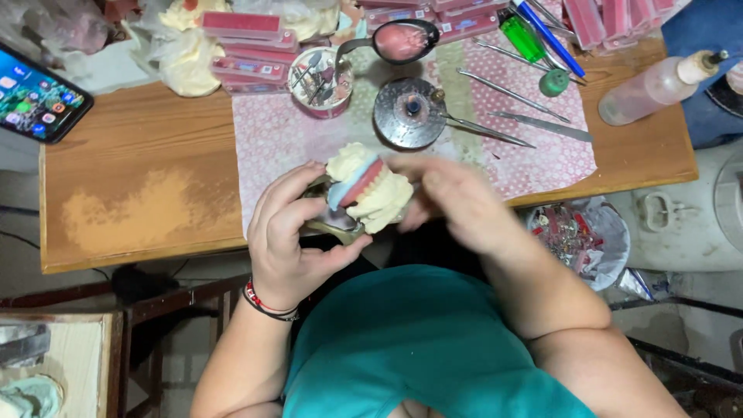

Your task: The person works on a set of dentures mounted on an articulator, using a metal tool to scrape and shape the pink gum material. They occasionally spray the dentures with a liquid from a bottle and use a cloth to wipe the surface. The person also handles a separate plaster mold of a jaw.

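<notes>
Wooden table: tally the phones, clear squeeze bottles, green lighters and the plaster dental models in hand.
Black smartphone: 1
Clear plastic squeeze bottle: 1
Green plastic lighter: 1
Cream plaster dental model with pink wax rim, gripped by left hand, blurred right hand at it: 1
Total: 4

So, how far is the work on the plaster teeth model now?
Already done: a pink wax rim sits between the two cream plaster halves of the model. In hand: the left hand holds the model in its metal frame, and the blurred right hand touches it. The metal tools lie unused on the cloth. I see no teeth in the wax.
</notes>
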